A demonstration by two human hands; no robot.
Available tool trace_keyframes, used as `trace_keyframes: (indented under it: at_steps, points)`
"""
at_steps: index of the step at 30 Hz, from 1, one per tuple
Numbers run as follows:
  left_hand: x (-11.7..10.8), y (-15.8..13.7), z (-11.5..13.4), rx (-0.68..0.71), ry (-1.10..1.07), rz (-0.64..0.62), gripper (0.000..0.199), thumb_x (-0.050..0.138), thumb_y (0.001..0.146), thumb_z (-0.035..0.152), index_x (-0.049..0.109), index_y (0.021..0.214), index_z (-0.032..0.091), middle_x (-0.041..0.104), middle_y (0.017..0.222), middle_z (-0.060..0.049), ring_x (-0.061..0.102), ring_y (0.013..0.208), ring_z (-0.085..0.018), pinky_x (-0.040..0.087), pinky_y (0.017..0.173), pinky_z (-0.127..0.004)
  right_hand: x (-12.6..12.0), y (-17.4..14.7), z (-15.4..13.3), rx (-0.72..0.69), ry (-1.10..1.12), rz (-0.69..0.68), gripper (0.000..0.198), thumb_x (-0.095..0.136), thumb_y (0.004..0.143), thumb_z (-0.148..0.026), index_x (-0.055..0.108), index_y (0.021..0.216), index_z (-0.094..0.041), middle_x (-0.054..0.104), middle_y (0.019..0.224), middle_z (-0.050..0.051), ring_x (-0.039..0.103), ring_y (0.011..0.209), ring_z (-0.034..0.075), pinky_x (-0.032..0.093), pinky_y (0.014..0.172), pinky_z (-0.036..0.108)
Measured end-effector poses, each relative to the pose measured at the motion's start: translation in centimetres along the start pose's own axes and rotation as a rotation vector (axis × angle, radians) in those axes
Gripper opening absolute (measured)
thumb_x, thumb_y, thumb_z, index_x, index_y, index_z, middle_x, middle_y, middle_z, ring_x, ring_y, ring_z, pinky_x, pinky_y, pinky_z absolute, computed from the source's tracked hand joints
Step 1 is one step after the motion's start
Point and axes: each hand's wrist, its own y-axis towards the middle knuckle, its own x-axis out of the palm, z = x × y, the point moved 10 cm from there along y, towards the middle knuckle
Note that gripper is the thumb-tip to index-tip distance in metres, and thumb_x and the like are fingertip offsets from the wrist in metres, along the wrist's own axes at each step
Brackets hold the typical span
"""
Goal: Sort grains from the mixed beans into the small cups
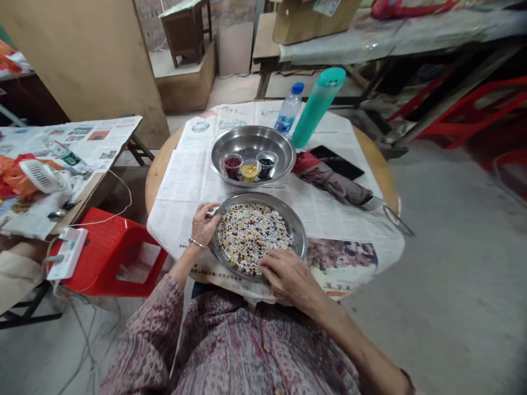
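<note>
A shallow steel tray (302, 233) sits at the table's near side, covered with mixed grains (253, 233), white with dark red and yellow ones among them. My left hand (203, 226) holds its left rim, thumb and fingers at the edge. At the lower right of the tray, my right hand (286, 272) has its fingers bent together at the grains; what is between the fingertips is hidden. Behind stands a steel basin (252, 134) holding clear cups of red beans (233, 163), yellow kernels (249, 173) and black beans (266, 163).
Newspaper (173, 192) covers the round table. Beyond the basin are a water bottle (289, 107) and a teal flask (317, 107). Right of it lie a phone (337, 162) and a folded umbrella (333, 181). A red stool (111, 258) with a power strip (69, 253) stands left.
</note>
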Motion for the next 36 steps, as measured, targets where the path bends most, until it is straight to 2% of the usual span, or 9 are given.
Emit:
trace_keyframes:
  at_steps: [4, 6, 11, 15, 20, 26, 31, 34, 36]
  points:
    - [1.4, 0.4, -1.9, -0.108, -0.115, -0.119, 0.028, 0.062, 0.078, 0.015, 0.067, 0.106, 0.016, 0.068, 0.1, -0.004, 0.062, 0.088, -0.014, 0.051, 0.079, -0.025, 2.3, 1.3, 0.6, 0.008, 0.144, -0.174, 0.019, 0.053, 0.09, -0.019, 0.068, 0.08, -0.024, 0.07, 0.08, 0.0, 0.063, 0.076, 0.016, 0.046, 0.072, 0.029]
    - [1.4, 0.4, -1.7, -0.069, -0.09, -0.125, 0.028, 0.061, 0.078, 0.015, 0.067, 0.105, 0.016, 0.068, 0.097, -0.003, 0.061, 0.084, -0.013, 0.049, 0.079, -0.024, 2.2, 2.3, 2.5, 0.085, 0.172, -0.122, 0.019, 0.052, 0.09, -0.02, 0.07, 0.089, -0.024, 0.071, 0.09, 0.002, 0.065, 0.083, 0.017, 0.048, 0.077, 0.031]
    - [1.4, 0.8, -1.3, -0.003, 0.011, -0.164, 0.036, 0.059, 0.081, 0.02, 0.061, 0.117, 0.017, 0.06, 0.076, 0.003, 0.049, 0.061, -0.008, 0.043, 0.063, -0.02, 0.8, 4.8, 8.2, 0.266, 0.175, 0.107, 0.024, 0.05, 0.087, -0.021, 0.07, 0.099, -0.02, 0.071, 0.1, 0.007, 0.065, 0.093, 0.021, 0.05, 0.087, 0.037]
    - [1.4, 1.6, -2.0, -0.013, 0.034, -0.169, 0.021, 0.058, 0.085, 0.03, 0.068, 0.097, 0.016, 0.06, 0.068, 0.003, 0.051, 0.062, -0.01, 0.044, 0.064, -0.021, 0.4, 6.9, 9.9, 0.273, 0.102, 0.207, 0.027, 0.049, 0.085, -0.02, 0.069, 0.102, -0.019, 0.068, 0.098, 0.009, 0.062, 0.093, 0.023, 0.049, 0.088, 0.04]
    - [1.6, 1.8, -2.4, -0.015, 0.067, -0.159, 0.02, 0.057, 0.086, 0.031, 0.07, 0.087, 0.015, 0.07, 0.078, -0.002, 0.059, 0.071, -0.013, 0.048, 0.072, -0.024, 1.5, 9.8, 7.7, 0.243, -0.108, 0.208, 0.026, 0.055, 0.087, -0.028, 0.067, 0.108, -0.019, 0.065, 0.104, 0.012, 0.053, 0.098, 0.028, 0.047, 0.083, 0.042]
    - [1.6, 1.7, -2.2, -0.012, 0.095, -0.156, 0.02, 0.058, 0.087, 0.03, 0.071, 0.089, 0.016, 0.073, 0.083, -0.003, 0.061, 0.074, -0.014, 0.05, 0.076, -0.026, 4.3, 11.4, 0.4, 0.028, -0.1, 0.054, 0.026, 0.06, 0.088, -0.032, 0.063, 0.111, -0.019, 0.062, 0.116, 0.013, 0.051, 0.106, 0.029, 0.045, 0.087, 0.043]
    - [1.5, 1.7, -2.3, -0.016, 0.114, -0.148, 0.02, 0.058, 0.087, 0.031, 0.07, 0.088, 0.016, 0.072, 0.081, -0.003, 0.061, 0.073, -0.013, 0.049, 0.074, -0.025, 4.4, 8.1, -4.5, -0.194, 0.032, -0.101, 0.017, 0.059, 0.088, -0.023, 0.065, 0.103, -0.021, 0.063, 0.113, 0.008, 0.052, 0.108, 0.025, 0.045, 0.089, 0.042]
    - [1.5, 1.7, -2.3, -0.011, 0.124, -0.143, 0.019, 0.058, 0.087, 0.031, 0.071, 0.086, 0.016, 0.071, 0.079, -0.002, 0.06, 0.071, -0.013, 0.048, 0.073, -0.025, 3.8, 5.3, -4.4, -0.283, 0.063, -0.192, 0.013, 0.06, 0.086, -0.02, 0.068, 0.095, -0.025, 0.063, 0.109, 0.005, 0.053, 0.106, 0.023, 0.046, 0.089, 0.042]
    - [1.5, 1.7, -2.3, -0.013, 0.122, -0.142, 0.019, 0.059, 0.086, 0.031, 0.071, 0.086, 0.016, 0.071, 0.078, -0.002, 0.059, 0.07, -0.013, 0.048, 0.072, -0.025, 3.0, 4.0, -2.5, -0.287, 0.044, -0.196, 0.012, 0.061, 0.085, -0.02, 0.069, 0.092, -0.025, 0.064, 0.107, 0.005, 0.054, 0.104, 0.023, 0.047, 0.088, 0.042]
